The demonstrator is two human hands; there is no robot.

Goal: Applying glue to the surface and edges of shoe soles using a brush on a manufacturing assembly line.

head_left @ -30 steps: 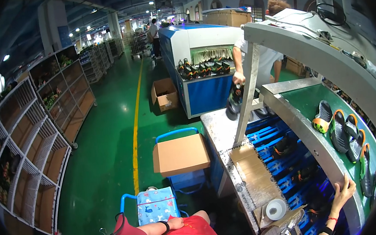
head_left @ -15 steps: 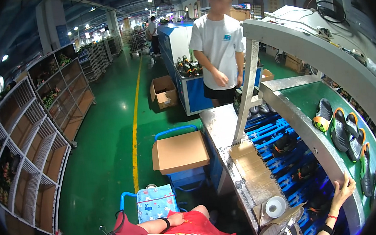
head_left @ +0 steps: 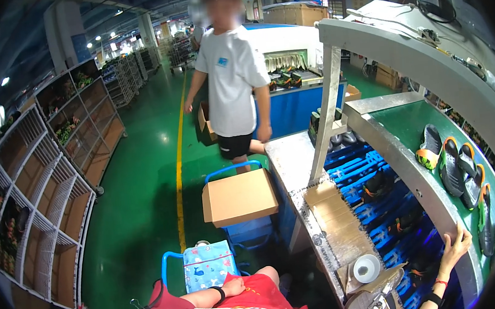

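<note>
My left hand (head_left: pixel 234 287) rests on the red apron (head_left: pixel 260 294) over my lap; its fingers are too small to make out. Far to the right, my right hand (head_left: pixel 457 244) lies open on the metal side rail (head_left: pixel 404 167) of a raised conveyor, fingers apart and holding nothing. Beside it on the green belt (head_left: pixel 400 119) sit several black shoe soles (head_left: pixel 451 169) with orange and green edges. Below the rail, dark shoe pieces (head_left: pixel 378 184) lie on a lower conveyor of blue bars (head_left: pixel 343 172).
A white bowl (head_left: pixel 366 269) stands on the metal ledge near a worn grey-brown shoe (head_left: pixel 363 303). An open cardboard box (head_left: pixel 242 196) sits on a blue stand ahead. A blue patterned cushion (head_left: pixel 209 267) is beside my lap. White racks (head_left: pixel 35 214) line the left. A person (head_left: pixel 229 79) stands beyond the box.
The person in the white shirt has walked leftward from behind the workbench to beyond the cardboard box. My hands stay in place; the view has shifted slightly.
</note>
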